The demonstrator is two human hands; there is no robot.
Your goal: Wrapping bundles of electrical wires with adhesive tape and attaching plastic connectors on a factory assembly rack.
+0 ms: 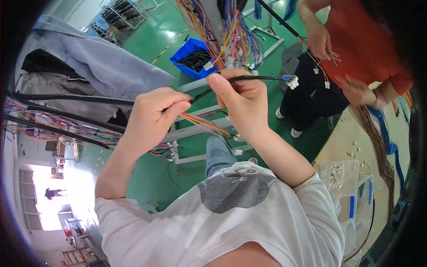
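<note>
A black-sleeved cable (255,78) runs between my two hands and ends at the right in a small white connector (292,82). My left hand (161,113) pinches the cable, thumb against curled fingers. To its right, my right hand (242,95) is closed round the same cable with the thumb on top. Loose red, yellow and orange wires (200,121) come out below my left hand and slant down to the right, with white connectors at their ends. What lies inside my closed fingers is hidden.
Bundles of coloured wires (227,33) hang from a grey metal frame (195,131). Behind them is a blue crate (192,50) of black cables. At right, a person in a red shirt (364,40) handles wires beside a table (329,149) with clear plastic bins (341,171). Grey cloth (104,58) drapes at left.
</note>
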